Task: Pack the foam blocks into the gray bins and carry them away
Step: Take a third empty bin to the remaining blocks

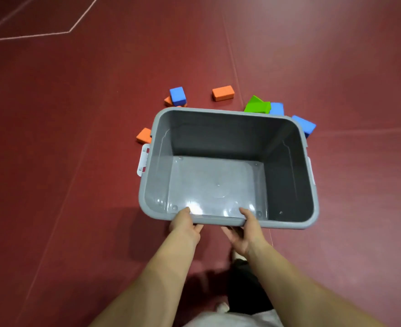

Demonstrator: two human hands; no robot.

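Head view is looking down on a rectangular gray plastic bin (287,166) with rounded corners and a thick rolled rim, filling the middle of the picture over a dark red floor (76,138). Its glossy inner base is catching a pale glare while its far and right walls are lying in shadow. A white latch handle (142,161) is sticking out from its left end.

The left hand (185,223) is gripping the near rim, thumb hooked over the edge into the bin and fingers curling beneath it. The right hand (246,232) is gripping the same rim close beside it, thumb over the top and fingers wrapping underneath. Whether the bin's base is touching the floor cannot be told.

Coloured foam blocks are lying on the floor around the bin's far side. A blue foam cube (177,96) is leaning on a small orange foam piece (167,101), and an orange foam brick (223,93) is lying apart from them. Overlapping green foam pieces (257,106) are touching a light blue foam block (276,108) just behind the far rim. A blue foam slab (304,125) is sitting at the far right corner, and an orange foam block (144,135) beside the far left corner.
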